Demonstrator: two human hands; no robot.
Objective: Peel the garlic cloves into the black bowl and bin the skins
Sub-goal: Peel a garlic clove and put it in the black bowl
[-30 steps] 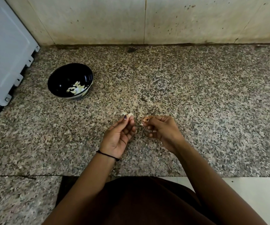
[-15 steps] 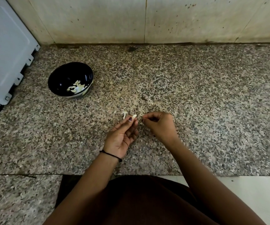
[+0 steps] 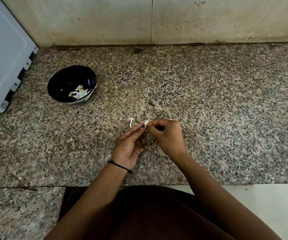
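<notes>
Pinching one garlic clove (image 3: 145, 122): left hand (image 3: 129, 149), right hand (image 3: 167, 135); one black bowl (image 3: 65, 80) aside.

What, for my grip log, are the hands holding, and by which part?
The left hand and right hand pinch a small pale garlic clove by its near end.

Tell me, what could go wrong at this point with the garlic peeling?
1. The garlic clove is tiny and pinched only at the tips of the left hand and right hand, away from the black bowl; it might slip onto the counter.
2. The loose skin lying on the speckled counter may be overlooked, and no bin is in view.
</notes>
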